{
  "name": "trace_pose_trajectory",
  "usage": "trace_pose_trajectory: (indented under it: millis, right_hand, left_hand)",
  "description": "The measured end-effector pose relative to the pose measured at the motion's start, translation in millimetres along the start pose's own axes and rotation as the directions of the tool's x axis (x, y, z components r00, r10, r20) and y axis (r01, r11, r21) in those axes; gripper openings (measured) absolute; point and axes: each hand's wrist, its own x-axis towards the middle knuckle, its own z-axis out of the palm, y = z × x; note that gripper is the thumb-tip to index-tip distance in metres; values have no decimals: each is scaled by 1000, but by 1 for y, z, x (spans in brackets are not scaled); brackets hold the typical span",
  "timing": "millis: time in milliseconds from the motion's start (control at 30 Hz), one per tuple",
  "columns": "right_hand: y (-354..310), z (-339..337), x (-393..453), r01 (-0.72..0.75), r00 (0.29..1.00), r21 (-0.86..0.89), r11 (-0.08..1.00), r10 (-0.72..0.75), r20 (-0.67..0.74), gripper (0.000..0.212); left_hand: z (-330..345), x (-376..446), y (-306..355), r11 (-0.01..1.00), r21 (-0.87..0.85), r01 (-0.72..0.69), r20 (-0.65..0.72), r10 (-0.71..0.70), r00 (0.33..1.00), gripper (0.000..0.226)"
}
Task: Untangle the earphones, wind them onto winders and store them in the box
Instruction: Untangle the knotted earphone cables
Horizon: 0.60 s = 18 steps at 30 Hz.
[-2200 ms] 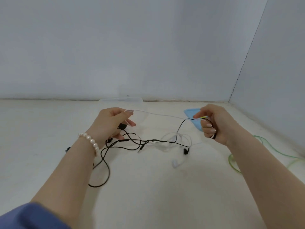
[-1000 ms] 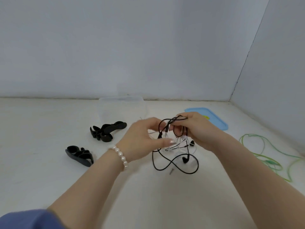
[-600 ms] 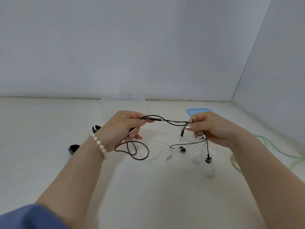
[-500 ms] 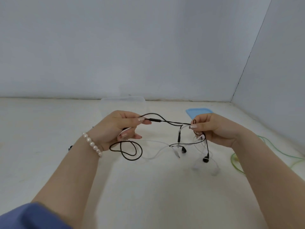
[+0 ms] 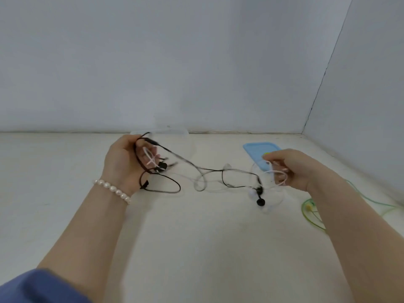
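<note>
My left hand (image 5: pixel 124 162) grips loops of the black earphone cable (image 5: pixel 209 170), with a strand of white cable crossing its fingers. My right hand (image 5: pixel 290 169) pinches a loop of the white earphone cable (image 5: pixel 276 173). Black and white cables hang tangled between the two hands above the table, partly blurred. Two black earbuds (image 5: pixel 260 202) dangle below the right hand beside a white earbud (image 5: pixel 252 194). The clear box (image 5: pixel 170 131) stands at the back against the wall, mostly hidden by my left hand.
The blue lid (image 5: pixel 260 149) lies at the back right behind my right hand. Green earphones (image 5: pixel 310 209) lie loose on the table at the right, near the side wall. The black winders are hidden behind my left arm.
My hands have moved further apart, stretching the tangle. The left hand has gathered more black cable; the right now holds the white cable instead of the black one.
</note>
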Motion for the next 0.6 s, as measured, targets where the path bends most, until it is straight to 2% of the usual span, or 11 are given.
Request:
trace_pose_trajectory:
  millis: [67, 133, 200, 233, 300, 367, 400, 467, 533, 567, 600]
  right_hand:
    - [0, -9, 1, 23, 999, 252, 967, -16, -30, 28]
    - [1, -17, 4, 75, 997, 475, 877, -54, -59, 34]
    - [3, -21, 6, 127, 990, 556, 821, -75, -117, 37]
    - [3, -22, 8, 149, 986, 535, 832, -84, -143, 35]
    - [3, -21, 8, 207, 966, 334, 920, -138, -219, 32]
    - [2, -12, 9, 218, 925, -147, 965, -253, -284, 26]
    - [2, -6, 8, 159, 918, -424, 892, -291, -269, 21]
    - [3, 10, 7, -10, 939, -796, 605, -268, -215, 11]
    - [6, 25, 4, -121, 948, -932, 340, -238, -210, 27]
    - [5, 32, 0, -104, 937, -949, 297, -291, -193, 34]
    - [3, 38, -5, -14, 918, -950, 313, -374, -136, 39]
  left_hand:
    - [-4, 2, 3, 996, -85, -30, -94, 22, 995, 36]
    - [-7, 4, 2, 996, -93, 0, -150, -14, 989, 39]
    - [-11, 6, 2, 997, -48, 55, -149, -61, 987, 42]
    - [-12, 7, 2, 997, -30, 69, -125, -72, 990, 41]
    - [-14, 7, 4, 997, -9, 70, -90, -71, 993, 38]
    - [-14, 6, 7, 999, 5, 49, -82, -49, 995, 42]
    - [-12, 4, 8, 999, 18, 50, -64, -49, 997, 44]
    - [-7, 1, 7, 996, 49, 76, -1, -77, 997, 44]
    - [-2, -2, 4, 991, 73, 116, 53, -120, 991, 39]
    - [0, -4, 2, 988, 83, 133, 69, -139, 988, 38]
    - [3, -6, 0, 984, 94, 149, 80, -157, 984, 38]
